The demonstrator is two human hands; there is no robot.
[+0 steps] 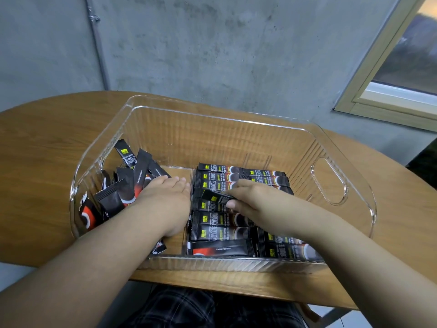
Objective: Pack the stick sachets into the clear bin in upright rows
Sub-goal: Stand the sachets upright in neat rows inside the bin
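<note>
Occupying the lower two thirds of the frame, the wooden table (35, 162) carries the clear bin (343, 209), which sits at frame centre with its cut-out handle toward the right edge. Inside the bin, the packed rows (220, 233) of stick sachets fill the centre-right floor area, laid side by side in two columns, with a strip of bare floor to their left. The loose pile (118, 192) of sachets leans in disorder against the bin wall at centre left. The left hand (165, 200) lies flat, fingers extended and grasping nothing, its fingertips against the edge of the loose pile. The right hand (255, 200) pinches a single sachet (216, 197) between thumb and fingers, tilted just above the left column of the packed rows. The step in hand appears to be insertion of this sachet into the row. The next move likely calls for aligning the sachet parallel with its neighbours, seating it in the gap, and then drawing a further sachet from the loose pile.
</note>
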